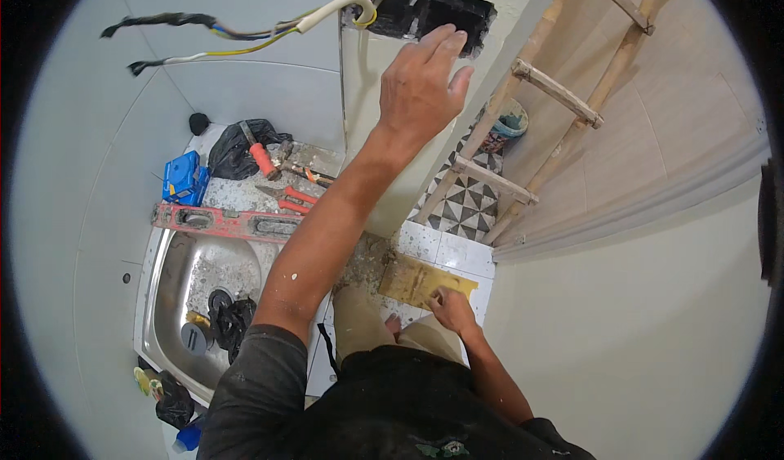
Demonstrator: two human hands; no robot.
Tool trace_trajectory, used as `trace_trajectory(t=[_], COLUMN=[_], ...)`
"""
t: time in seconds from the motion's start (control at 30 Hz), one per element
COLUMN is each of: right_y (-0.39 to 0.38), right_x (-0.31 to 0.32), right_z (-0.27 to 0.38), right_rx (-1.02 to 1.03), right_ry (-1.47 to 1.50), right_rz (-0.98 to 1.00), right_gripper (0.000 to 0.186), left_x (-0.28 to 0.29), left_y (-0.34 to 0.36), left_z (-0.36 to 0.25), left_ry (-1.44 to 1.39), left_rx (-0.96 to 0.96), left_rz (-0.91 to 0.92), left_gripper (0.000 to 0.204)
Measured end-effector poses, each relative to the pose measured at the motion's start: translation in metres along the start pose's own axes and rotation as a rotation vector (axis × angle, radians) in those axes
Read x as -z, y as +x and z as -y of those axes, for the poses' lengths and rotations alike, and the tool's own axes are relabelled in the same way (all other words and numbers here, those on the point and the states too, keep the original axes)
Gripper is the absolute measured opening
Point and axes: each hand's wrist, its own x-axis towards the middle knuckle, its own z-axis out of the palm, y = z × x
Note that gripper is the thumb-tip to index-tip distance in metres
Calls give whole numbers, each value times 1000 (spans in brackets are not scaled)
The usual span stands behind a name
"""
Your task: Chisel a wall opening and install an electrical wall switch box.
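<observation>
My left hand [425, 80] is raised to the wall with fingers stretched out and nothing gripped. Its fingertips reach the lower edge of a black double wall box [449, 19] set in a rough-cut hole. From the box's left side comes a white cable [331, 9], its split wires ending in black tape. Low in front of my body, my right hand [452, 309] has its fingers curled closed; what they hold, if anything, cannot be made out. Behind it, overlapping in view, is a stained yellow board [400, 279] down by the floor.
A wooden ladder [523, 125] leans at the right, with a bucket [508, 125] behind it. At left, a red spirit level [220, 221] lies along the steel sink [163, 296]. Red-handled tools [263, 160], a blue pack [184, 178] and black plastic bags [241, 145] crowd the dusty counter.
</observation>
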Motion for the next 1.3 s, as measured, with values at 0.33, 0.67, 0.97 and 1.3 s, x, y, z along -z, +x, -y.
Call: trace_trajectory(t=[0.33,0.67,0.97,1.3], right_y=[-55,-35,-37,-32], right_x=[-13,-18,-35,-39], right_z=[-40,-44,-54,-51], right_rx=[-116,-144,-80,-65], right_ry=[-8,3,3,-53], right_rz=[242,261,280,339], right_gripper=[23,25,23,27], left_x=[13,29,7,-27], left_y=[32,57,6,-3], left_z=[25,20,-20,-10], left_ry=[148,3,390,67], left_rx=[35,115,98,307], left_rz=[551,737,486,306], left_gripper=[36,39,38,31])
